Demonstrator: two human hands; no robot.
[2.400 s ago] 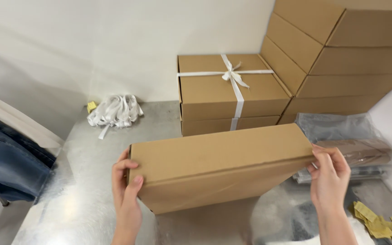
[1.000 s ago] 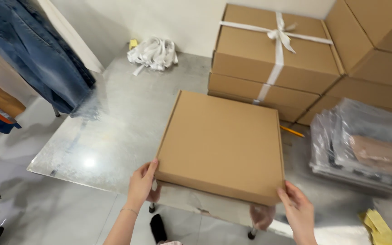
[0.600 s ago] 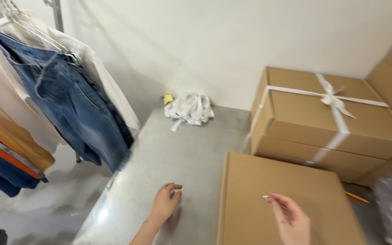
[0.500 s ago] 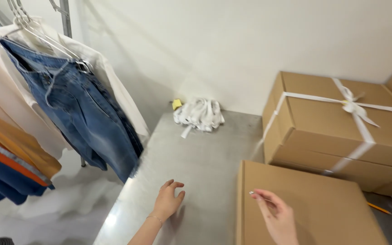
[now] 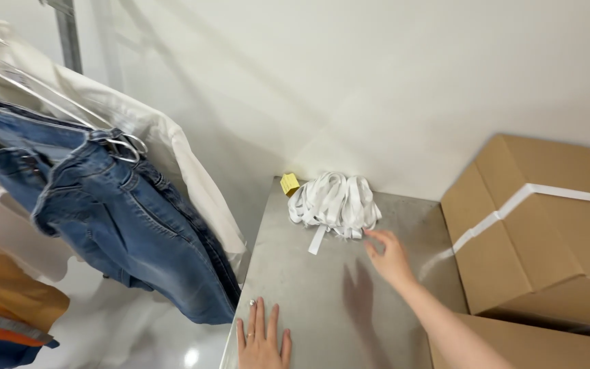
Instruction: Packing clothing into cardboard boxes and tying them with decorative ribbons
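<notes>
Hanging at nine o'clock, blue jeans (image 5: 124,225) and a white garment (image 5: 172,157) fill a clothes rail beside the metal table (image 5: 308,287); an orange garment (image 5: 8,307) shows at eight o'clock.

Left hand (image 5: 263,339), at six o'clock: flat on the table near its front edge, palm down, fingers spread and straight, holding nothing (a ring shows on one finger).

Bundle of white ribbon (image 5: 336,201), just above frame centre, at the table's far end against the wall: a loose looped heap, long axis roughly nine to three. One loose tail runs out of it toward seven o'clock. A small yellow object (image 5: 289,184) sits touching the bundle's left end.

Right hand (image 5: 390,256), just right of centre: open, fingers extended toward eleven o'clock, fingertips at the bundle's lower right edge. Contact cannot be confirmed; nothing gripped.

Ribbon-tied cardboard box (image 5: 548,232), at three o'clock. A second cardboard box (image 5: 534,345) lies at five o'clock.
</notes>
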